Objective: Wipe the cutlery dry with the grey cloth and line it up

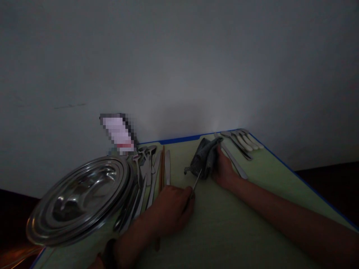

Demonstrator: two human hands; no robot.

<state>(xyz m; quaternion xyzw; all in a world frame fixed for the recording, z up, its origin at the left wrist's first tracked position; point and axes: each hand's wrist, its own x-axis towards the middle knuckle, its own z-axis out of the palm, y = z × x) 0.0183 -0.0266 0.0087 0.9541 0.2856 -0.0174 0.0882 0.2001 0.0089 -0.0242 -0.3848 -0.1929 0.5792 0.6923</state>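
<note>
My left hand (175,209) is closed around the handle of a thin metal piece of cutlery (197,181). Its far end disappears into a dark grey checked cloth (204,156), so its kind cannot be made out. My right hand (225,171) grips that cloth from the right, bunched around the hidden end. Just beyond my right wrist lies a table knife (235,162). Beside my left hand are a pair of wooden chopsticks (162,168) and another table knife (167,166), flat on the table.
Stacked oval steel trays (112,170) stand on the left of the green table (224,231). Several spoons, knives and other cutlery (144,168) lie next to them. A row of spoons (242,140) sits at the far right. Behind, a blurred-out phone-like object (117,130) leans near the wall (179,67).
</note>
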